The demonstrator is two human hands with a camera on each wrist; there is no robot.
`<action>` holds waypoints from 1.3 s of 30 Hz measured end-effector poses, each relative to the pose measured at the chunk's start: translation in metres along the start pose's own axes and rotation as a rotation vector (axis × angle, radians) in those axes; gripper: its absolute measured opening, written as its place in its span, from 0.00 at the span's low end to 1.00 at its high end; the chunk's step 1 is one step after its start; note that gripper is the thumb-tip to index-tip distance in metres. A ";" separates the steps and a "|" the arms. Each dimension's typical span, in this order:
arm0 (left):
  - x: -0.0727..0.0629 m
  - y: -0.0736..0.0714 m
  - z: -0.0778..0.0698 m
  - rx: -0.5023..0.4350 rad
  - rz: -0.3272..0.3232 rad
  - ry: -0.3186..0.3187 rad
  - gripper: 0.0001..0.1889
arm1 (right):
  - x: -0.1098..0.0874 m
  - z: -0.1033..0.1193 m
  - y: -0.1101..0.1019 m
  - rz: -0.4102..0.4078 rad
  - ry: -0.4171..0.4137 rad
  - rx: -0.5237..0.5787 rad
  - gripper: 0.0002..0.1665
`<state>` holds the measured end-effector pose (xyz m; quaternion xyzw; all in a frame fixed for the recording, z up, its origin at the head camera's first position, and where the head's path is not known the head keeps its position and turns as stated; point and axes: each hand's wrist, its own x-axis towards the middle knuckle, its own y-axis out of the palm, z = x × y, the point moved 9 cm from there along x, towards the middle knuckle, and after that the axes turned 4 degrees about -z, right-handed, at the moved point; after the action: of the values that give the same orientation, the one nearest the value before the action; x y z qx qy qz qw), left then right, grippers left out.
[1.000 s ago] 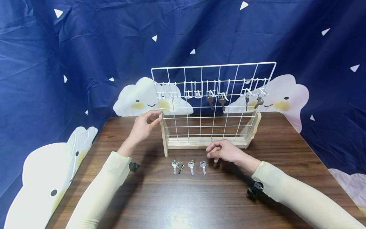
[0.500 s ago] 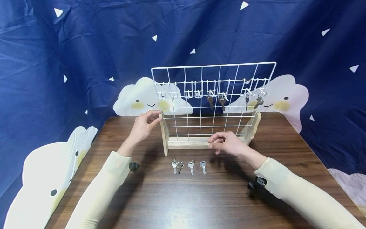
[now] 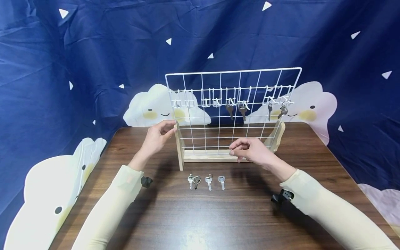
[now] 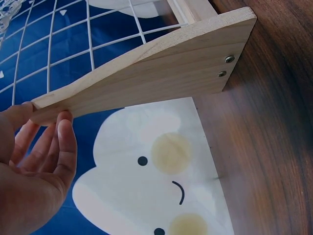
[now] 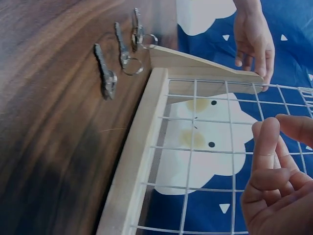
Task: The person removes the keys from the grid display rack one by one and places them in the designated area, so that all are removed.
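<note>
My left hand [image 3: 158,135] pinches the upper end of the wooden side panel [image 4: 146,73] of a white wire grid rack [image 3: 220,73]. The thumb lies on one face and curled fingers on the other in the left wrist view. My right hand [image 3: 251,150] hovers before the grid's lower middle, fingers curled, thumb and index tips close together. I cannot tell whether something small sits between them. On the table before the rack lie silver keys: one [image 3: 222,182] at right, another [image 3: 209,182] in the middle, and a ringed bunch [image 3: 191,181] at left.
Several white hooks [image 3: 205,103] line the grid's upper part. Dark keys [image 3: 242,110] hang from those at the middle and right. A wooden base bar [image 3: 206,158] joins the side panels on the brown table [image 3: 175,215]. A blue cloud-print cloth [image 3: 93,41] hangs behind.
My right hand has risen from beside the rightmost table key, moving away and slightly right to before the grid. Its fingertips have drawn closer together. My left hand stays on the side panel.
</note>
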<state>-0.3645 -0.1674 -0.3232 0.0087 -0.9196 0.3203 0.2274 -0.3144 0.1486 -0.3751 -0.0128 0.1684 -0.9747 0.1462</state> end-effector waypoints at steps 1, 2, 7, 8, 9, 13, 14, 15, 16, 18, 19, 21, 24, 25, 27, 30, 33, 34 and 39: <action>0.000 0.000 0.000 0.000 0.001 -0.001 0.17 | 0.000 0.002 -0.001 -0.006 -0.004 -0.009 0.16; 0.000 0.000 0.000 0.001 0.001 -0.002 0.17 | 0.000 0.003 -0.002 -0.011 -0.007 -0.010 0.16; 0.000 0.001 0.000 0.000 0.003 -0.002 0.17 | 0.000 0.013 -0.008 -0.040 -0.040 -0.047 0.17; 0.000 0.001 0.000 -0.001 0.002 -0.002 0.17 | 0.000 0.015 -0.009 -0.046 -0.045 -0.061 0.17; 0.000 0.001 0.001 -0.001 0.002 -0.003 0.17 | -0.001 0.017 -0.011 -0.054 -0.047 -0.075 0.18; -0.001 0.000 0.001 0.005 -0.003 -0.004 0.17 | -0.001 0.024 -0.016 -0.078 -0.058 -0.105 0.18; -0.001 0.001 0.001 0.004 -0.003 -0.003 0.17 | -0.001 0.026 -0.017 -0.082 -0.063 -0.105 0.18; -0.001 0.001 0.001 0.005 -0.003 -0.002 0.17 | -0.001 0.028 -0.019 -0.089 -0.070 -0.104 0.18; -0.002 0.001 0.001 0.004 -0.002 -0.001 0.17 | 0.000 0.030 -0.020 -0.097 -0.076 -0.106 0.18; -0.002 0.001 0.001 0.000 0.000 -0.001 0.17 | 0.000 0.035 -0.024 -0.113 -0.090 -0.105 0.19; -0.002 0.001 0.001 -0.002 -0.001 -0.002 0.17 | 0.000 0.037 -0.025 -0.121 -0.096 -0.104 0.19; -0.002 0.001 0.000 -0.002 0.000 -0.003 0.17 | 0.000 0.041 -0.028 -0.139 -0.101 -0.108 0.20; -0.002 0.000 0.000 0.003 -0.003 -0.003 0.17 | 0.000 0.047 -0.032 -0.158 -0.104 -0.106 0.20; -0.002 0.000 0.000 0.005 -0.004 -0.002 0.17 | 0.000 0.048 -0.033 -0.163 -0.107 -0.106 0.20; -0.001 0.000 0.000 0.006 -0.004 -0.002 0.17 | 0.001 0.052 -0.034 -0.174 -0.113 -0.102 0.19; -0.001 -0.001 -0.001 0.006 -0.004 -0.003 0.17 | 0.001 0.058 -0.037 -0.192 -0.134 -0.090 0.19; -0.001 -0.001 -0.001 0.007 -0.002 -0.005 0.17 | 0.002 0.064 -0.039 -0.211 -0.156 -0.071 0.19; -0.001 0.000 -0.001 0.007 -0.001 -0.006 0.17 | 0.002 0.066 -0.040 -0.220 -0.165 -0.063 0.19; 0.000 0.000 0.000 0.001 0.003 -0.012 0.17 | 0.003 0.074 -0.047 -0.282 -0.183 -0.027 0.18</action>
<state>-0.3644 -0.1677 -0.3234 0.0095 -0.9207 0.3212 0.2215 -0.3247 0.1658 -0.2897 -0.1270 0.1642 -0.9779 0.0227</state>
